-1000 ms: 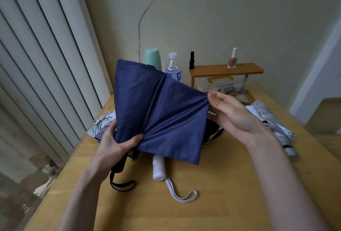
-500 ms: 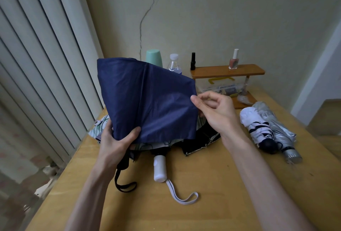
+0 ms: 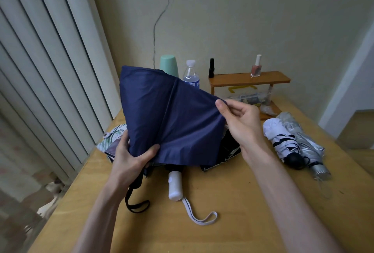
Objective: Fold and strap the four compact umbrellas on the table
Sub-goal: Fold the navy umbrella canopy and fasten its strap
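The left hand grips the lower left of the blue umbrella, thumb pressed across the front of the cloth and fingers curled behind it out of sight. The right hand pinches the right edge of the same cloth between thumb and forefinger, with the other fingers loosely bent and touching nothing. Between the two hands the blue cloth is held up off the table and spread into a wide fan, with a seam running down its middle. Below the left hand a black strap loops down onto the tabletop. Under the raised cloth lies another umbrella, unfolded, its leaf-print cloth showing at the left and dark lining at the right; a white handle points toward the person from beneath the blue hem, and its white strap curls on the wood. At the right, well apart from the hands, a white umbrella with black bands and a silver umbrella lie rolled up side by side, touching. Whether their straps are fastened cannot be told. At the far edge by the wall stand a green cup, a water bottle and a small wooden shelf with two nail polish bottles on it.
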Tool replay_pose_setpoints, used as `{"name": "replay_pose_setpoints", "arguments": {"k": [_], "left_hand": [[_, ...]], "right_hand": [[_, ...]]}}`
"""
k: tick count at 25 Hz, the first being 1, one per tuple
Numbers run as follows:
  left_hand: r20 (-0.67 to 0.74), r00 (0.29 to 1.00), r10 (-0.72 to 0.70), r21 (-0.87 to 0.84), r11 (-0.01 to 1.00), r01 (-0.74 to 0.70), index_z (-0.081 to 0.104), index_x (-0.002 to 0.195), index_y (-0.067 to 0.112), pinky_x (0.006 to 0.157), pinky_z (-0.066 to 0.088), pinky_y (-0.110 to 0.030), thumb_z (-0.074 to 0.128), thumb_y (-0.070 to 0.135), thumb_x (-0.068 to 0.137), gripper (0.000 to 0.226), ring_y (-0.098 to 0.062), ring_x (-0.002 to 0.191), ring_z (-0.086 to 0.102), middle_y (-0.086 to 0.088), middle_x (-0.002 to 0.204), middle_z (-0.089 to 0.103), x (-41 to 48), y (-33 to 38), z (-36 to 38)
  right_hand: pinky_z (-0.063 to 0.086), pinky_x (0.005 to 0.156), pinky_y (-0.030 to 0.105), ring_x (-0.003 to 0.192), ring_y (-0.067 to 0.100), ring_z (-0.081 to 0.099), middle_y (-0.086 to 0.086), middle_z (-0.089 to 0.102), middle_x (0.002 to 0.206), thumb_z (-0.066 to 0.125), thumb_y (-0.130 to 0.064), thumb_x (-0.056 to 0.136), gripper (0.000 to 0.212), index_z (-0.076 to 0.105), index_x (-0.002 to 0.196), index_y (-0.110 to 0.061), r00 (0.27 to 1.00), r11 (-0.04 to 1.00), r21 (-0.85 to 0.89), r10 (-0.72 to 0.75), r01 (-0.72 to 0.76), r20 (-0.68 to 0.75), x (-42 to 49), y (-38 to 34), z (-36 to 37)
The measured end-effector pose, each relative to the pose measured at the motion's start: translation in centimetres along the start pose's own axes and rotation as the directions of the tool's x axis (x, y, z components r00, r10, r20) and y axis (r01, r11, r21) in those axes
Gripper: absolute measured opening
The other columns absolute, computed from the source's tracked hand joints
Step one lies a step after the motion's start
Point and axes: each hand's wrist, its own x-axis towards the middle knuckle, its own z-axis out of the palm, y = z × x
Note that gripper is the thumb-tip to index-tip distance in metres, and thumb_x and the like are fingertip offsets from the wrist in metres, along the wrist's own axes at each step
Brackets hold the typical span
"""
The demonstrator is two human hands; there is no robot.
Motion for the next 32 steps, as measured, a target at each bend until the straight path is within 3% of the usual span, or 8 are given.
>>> {"name": "replay_pose_setpoints", "arguments": {"k": [5, 8, 11, 14, 17, 21, 28, 32], "left_hand": [[-0.001, 1.000, 0.006, -0.009, 1.000, -0.006, 0.055, 0.138, 0.024, 0.074, 0.061, -0.026, 0.086, 0.034, 0.069, 0.076, -0.010, 0.098, 0.073, 0.011, 0.120, 0.068, 0.0, 0.0, 0.0], [-0.031, 1.000, -0.004, -0.013, 1.000, 0.003, 0.058, 0.130, 0.022, 0.059, 0.059, -0.021, 0.086, 0.021, 0.080, 0.058, -0.007, 0.071, 0.073, 0.010, 0.100, 0.075, 0.0, -0.2, 0.1], [-0.036, 0.999, -0.007, -0.008, 1.000, 0.007, 0.057, 0.126, 0.028, 0.063, 0.060, -0.019, 0.084, 0.012, 0.085, 0.051, 0.003, 0.073, 0.071, 0.018, 0.094, 0.075, 0.0, -0.3, 0.1], [-0.004, 1.000, 0.018, 0.028, 0.999, -0.018, 0.053, 0.135, 0.029, 0.076, 0.061, -0.019, 0.085, 0.017, 0.082, 0.063, 0.005, 0.096, 0.071, 0.016, 0.117, 0.067, 0.0, 0.0, -0.4], [0.040, 0.998, 0.053, 0.077, 0.995, -0.056, 0.055, 0.126, 0.039, 0.079, 0.058, -0.016, 0.086, 0.012, 0.081, 0.061, 0.007, 0.101, 0.069, 0.018, 0.120, 0.066, -0.1, 0.2, -0.8], [0.053, 0.997, 0.058, 0.079, 0.995, -0.062, 0.054, 0.123, 0.046, 0.083, 0.059, -0.020, 0.088, 0.022, 0.074, 0.064, 0.004, 0.106, 0.068, 0.021, 0.121, 0.066, -0.2, 0.2, -0.9], [0.045, 0.999, 0.025, 0.058, 0.998, -0.028, 0.055, 0.124, 0.042, 0.081, 0.061, -0.025, 0.091, 0.033, 0.069, 0.066, 0.004, 0.103, 0.069, 0.023, 0.117, 0.068, -0.2, 0.1, -0.7], [0.025, 1.000, 0.010, 0.072, 0.997, -0.011, 0.055, 0.132, 0.030, 0.078, 0.061, -0.029, 0.090, 0.035, 0.071, 0.071, -0.003, 0.102, 0.070, 0.021, 0.114, 0.069, -0.1, -0.2, -0.5]], "right_hand": [[0.056, 0.074, 0.022, 0.082, 0.010, 0.074, -0.004, 0.079, 0.086, 0.068, -0.024, 0.103, 0.013, 0.078, 0.097, -0.021, 0.983, 0.991, -0.038, -0.130, 0.126, -0.126, 0.1, 0.1, -0.1], [0.056, 0.071, 0.027, 0.077, 0.017, 0.071, 0.004, 0.078, 0.086, 0.055, -0.039, 0.109, 0.032, 0.076, 0.105, -0.015, 0.985, 0.999, 0.037, 0.017, -0.011, -0.169, 0.3, -0.5, -0.4], [0.060, 0.085, 0.033, 0.097, 0.013, 0.076, -0.001, 0.079, 0.105, 0.051, -0.047, 0.109, 0.031, 0.071, 0.118, -0.025, 0.995, 0.996, 0.013, 0.092, -0.091, -0.045, 0.4, -0.7, -0.3], [0.059, 0.092, 0.028, 0.109, 0.010, 0.072, -0.006, 0.076, 0.114, 0.066, -0.025, 0.103, 0.018, 0.070, 0.121, -0.023, 0.983, 0.994, -0.068, -0.069, 0.082, 0.171, 0.2, -0.9, -0.3], [0.060, 0.087, 0.034, 0.099, 0.010, 0.072, -0.008, 0.077, 0.099, 0.073, -0.018, 0.098, 0.005, 0.076, 0.103, -0.017, 0.946, 0.930, -0.297, -0.126, 0.217, 0.298, 0.4, -0.8, -1.3], [0.063, 0.082, 0.036, 0.083, 0.013, 0.077, -0.004, 0.080, 0.084, 0.085, -0.039, 0.084, 0.022, 0.080, 0.087, -0.018, 0.965, 0.870, -0.480, 0.022, 0.110, 0.260, 0.8, -1.5, -3.2], [0.055, 0.074, 0.017, 0.079, 0.006, 0.074, -0.002, 0.079, 0.084, 0.088, -0.002, 0.079, 0.024, 0.069, 0.080, -0.016, 0.998, 0.993, -0.104, 0.056, -0.053, 0.024, 0.5, -1.7, -2.5], [0.056, 0.080, 0.026, 0.096, 0.012, 0.074, 0.000, 0.080, 0.105, 0.080, -0.020, 0.093, 0.021, 0.071, 0.112, -0.021, 0.985, 0.981, 0.091, 0.170, -0.173, 0.038, 0.3, -1.0, -1.6]]}}
